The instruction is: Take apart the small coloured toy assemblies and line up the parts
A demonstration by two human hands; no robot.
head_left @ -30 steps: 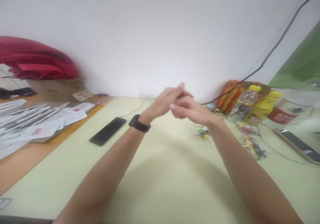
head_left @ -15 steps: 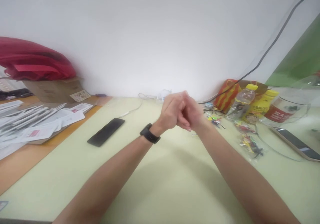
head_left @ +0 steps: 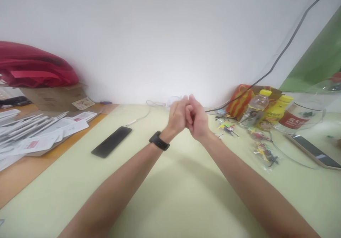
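Note:
Above the middle of the pale green table, my left hand [head_left: 177,118] and my right hand [head_left: 199,121] press against each other. My left wrist wears a black watch [head_left: 159,140]. Curled fingers show in the gap between the two hands, while the tips at the top point up towards the wall. Both hands look closed, and no object shows between them, though the inner palms are mostly hidden. Left of them a black phone [head_left: 112,142] lies flat. To the right are small colourful plastic toys [head_left: 227,127] and more toys in a clear bag [head_left: 266,154].
A white cable [head_left: 138,118] lies behind the phone. Bottles with yellow caps [head_left: 257,105], a big clear container with a red label [head_left: 297,120] and a second phone [head_left: 311,150] are at the right. Papers [head_left: 45,135] and a cardboard box [head_left: 53,98] occupy the left.
My right hand has turned and shifted a little left, from folded over the left hand to upright against it. The fingers at the top now point up. The view has shifted slightly.

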